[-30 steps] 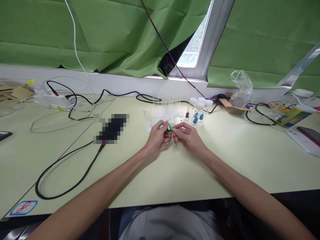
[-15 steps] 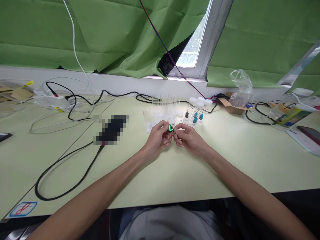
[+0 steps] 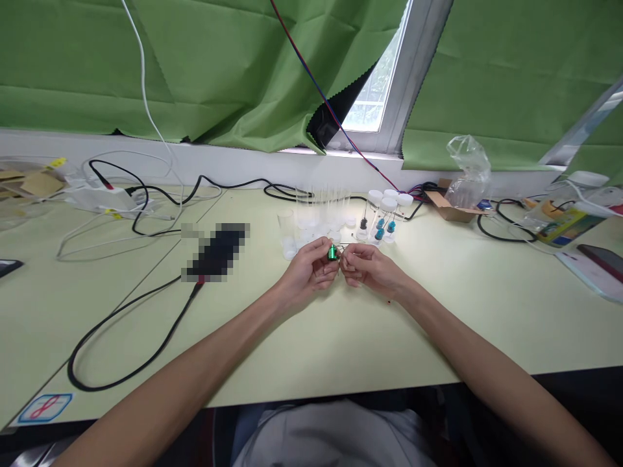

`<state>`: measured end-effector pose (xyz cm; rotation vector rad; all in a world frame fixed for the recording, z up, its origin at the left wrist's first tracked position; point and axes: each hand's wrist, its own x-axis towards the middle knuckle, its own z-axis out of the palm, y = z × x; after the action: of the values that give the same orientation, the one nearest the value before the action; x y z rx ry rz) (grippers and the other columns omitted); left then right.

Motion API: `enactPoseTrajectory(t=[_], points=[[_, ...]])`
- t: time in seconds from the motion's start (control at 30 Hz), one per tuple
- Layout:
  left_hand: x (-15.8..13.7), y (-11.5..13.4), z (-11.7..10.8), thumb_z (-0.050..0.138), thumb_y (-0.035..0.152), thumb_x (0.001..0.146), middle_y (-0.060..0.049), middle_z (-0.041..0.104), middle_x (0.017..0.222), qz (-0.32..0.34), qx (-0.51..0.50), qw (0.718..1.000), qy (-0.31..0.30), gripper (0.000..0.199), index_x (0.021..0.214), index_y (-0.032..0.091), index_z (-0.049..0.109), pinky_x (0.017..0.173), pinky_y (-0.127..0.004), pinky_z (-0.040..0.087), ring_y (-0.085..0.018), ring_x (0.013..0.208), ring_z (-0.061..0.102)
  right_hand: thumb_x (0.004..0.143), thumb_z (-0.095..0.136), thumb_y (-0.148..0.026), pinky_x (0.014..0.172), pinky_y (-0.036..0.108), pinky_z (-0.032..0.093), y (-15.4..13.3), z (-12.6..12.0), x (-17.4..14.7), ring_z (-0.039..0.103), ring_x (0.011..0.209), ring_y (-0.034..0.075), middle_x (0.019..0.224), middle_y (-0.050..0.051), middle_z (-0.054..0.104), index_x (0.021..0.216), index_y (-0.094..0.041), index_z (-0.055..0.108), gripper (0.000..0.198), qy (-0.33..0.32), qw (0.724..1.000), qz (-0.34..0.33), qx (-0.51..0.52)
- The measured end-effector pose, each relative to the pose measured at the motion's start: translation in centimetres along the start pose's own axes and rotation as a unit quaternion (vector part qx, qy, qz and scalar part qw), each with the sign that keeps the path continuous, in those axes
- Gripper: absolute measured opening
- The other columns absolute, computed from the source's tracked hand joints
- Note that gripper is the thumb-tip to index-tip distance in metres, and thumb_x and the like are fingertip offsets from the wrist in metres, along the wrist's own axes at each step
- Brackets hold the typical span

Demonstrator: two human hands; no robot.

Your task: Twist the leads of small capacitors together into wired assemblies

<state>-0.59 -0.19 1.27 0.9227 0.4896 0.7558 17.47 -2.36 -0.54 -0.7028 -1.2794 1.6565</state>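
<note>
My left hand (image 3: pixel 314 264) is closed, pinching a small shiny green part (image 3: pixel 332 252) between thumb and fingertips. Close against it on the right, my right hand (image 3: pixel 363 264) is closed too, its thumb and forefinger together beside thin dark wire-like bits at the green part. What exactly the right fingertips grip is too small to make out. Just beyond the hands stand several clear tubes without caps (image 3: pixel 318 207). To their right is a group of clear tubes with white caps (image 3: pixel 388 205), holding small blue and black pieces with thin stems.
A black cable (image 3: pixel 160 350) loops over the table at left to a pixelated dark object (image 3: pixel 219 251). A white power strip (image 3: pixel 104 198) lies at back left. An open cardboard box (image 3: pixel 450 209) with a plastic bag stands back right, and phones (image 3: pixel 591 272) lie far right. A tiny red speck (image 3: pixel 389 301) lies near my right wrist.
The green part has turned and shows more of its side. My right hand has shifted slightly right and down, and the red speck near its wrist has come into view.
</note>
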Motion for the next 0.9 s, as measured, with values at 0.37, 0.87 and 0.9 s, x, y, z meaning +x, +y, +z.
enactPoseTrajectory(t=[0.37,0.87,0.9], points=[[-0.4,0.3,0.2,0.068,0.034,0.084,0.005,0.038,0.054,-0.039,0.029,0.998,-0.041,0.032,0.073,0.020,0.041,0.038,-0.015,0.017,-0.005,0.040,0.027,0.084,0.072,-0.043,0.050,0.025,0.031,-0.4,-0.1,0.0,0.038,0.057,0.010,0.065,-0.002,0.046,0.061,-0.016,0.057,0.038,-0.018,1.000,0.011,0.019],[0.0,0.1,0.1,0.070,0.047,0.081,0.008,0.021,0.054,-0.095,0.195,0.976,0.004,0.040,0.069,0.020,0.042,0.038,-0.017,0.011,-0.004,0.042,0.017,0.076,0.078,-0.035,0.057,0.027,0.038,-3.1,-1.4,-1.1,0.052,0.058,0.011,0.062,-0.001,0.058,0.072,-0.016,0.067,0.022,0.014,0.965,0.004,-0.261],[0.0,0.1,0.2,0.069,0.047,0.082,0.008,0.020,0.054,-0.099,0.206,0.974,0.011,0.040,0.069,0.020,0.042,0.038,-0.017,0.011,-0.004,0.042,0.016,0.075,0.079,-0.035,0.055,0.026,0.037,-3.3,-1.3,-1.2,0.052,0.057,0.011,0.061,-0.001,0.058,0.073,-0.016,0.068,0.021,0.022,0.958,0.008,-0.286]])
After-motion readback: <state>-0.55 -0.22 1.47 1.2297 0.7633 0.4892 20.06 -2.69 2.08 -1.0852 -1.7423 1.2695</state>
